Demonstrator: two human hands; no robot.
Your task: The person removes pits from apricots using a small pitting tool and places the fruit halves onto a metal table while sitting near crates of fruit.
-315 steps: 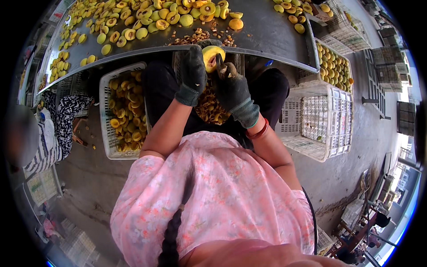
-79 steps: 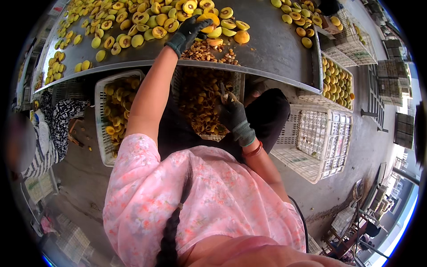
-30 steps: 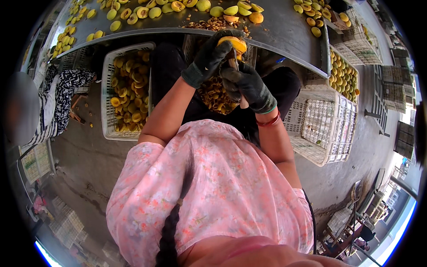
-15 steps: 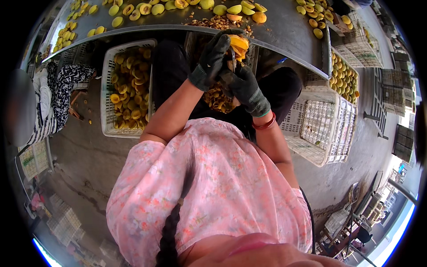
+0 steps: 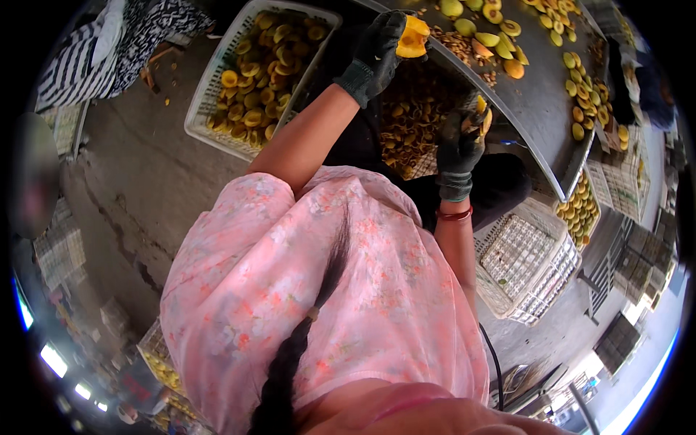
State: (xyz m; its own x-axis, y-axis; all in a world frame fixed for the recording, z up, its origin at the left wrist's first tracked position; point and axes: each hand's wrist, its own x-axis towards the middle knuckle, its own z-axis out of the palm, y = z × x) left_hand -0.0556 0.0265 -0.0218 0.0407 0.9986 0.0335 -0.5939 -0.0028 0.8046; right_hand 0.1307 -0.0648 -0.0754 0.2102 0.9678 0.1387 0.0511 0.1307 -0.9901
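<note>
Raised over the edge of the crate of fruit halves, my left hand (image 5: 378,58) in a dark glove grips a yellow-orange peach half (image 5: 413,38). My right hand (image 5: 458,148), also gloved, is closed lower and to the right, above a crate of peel scraps (image 5: 417,127). From its fingers sticks a knife, mostly hidden, with a piece of yellow peach flesh (image 5: 485,119) beside it. The two hands are well apart.
A white crate of peach halves (image 5: 192,109) stands left of my legs. The metal table (image 5: 540,138) at upper right carries peaches and scattered brown pits (image 5: 453,45). An empty white crate (image 5: 507,254) sits at my right. Another person's patterned clothing (image 5: 109,58) shows at upper left.
My hands have separated: the left went up with the peach half, the right moved right and down. The whole view has turned, so the table now lies at upper right.
</note>
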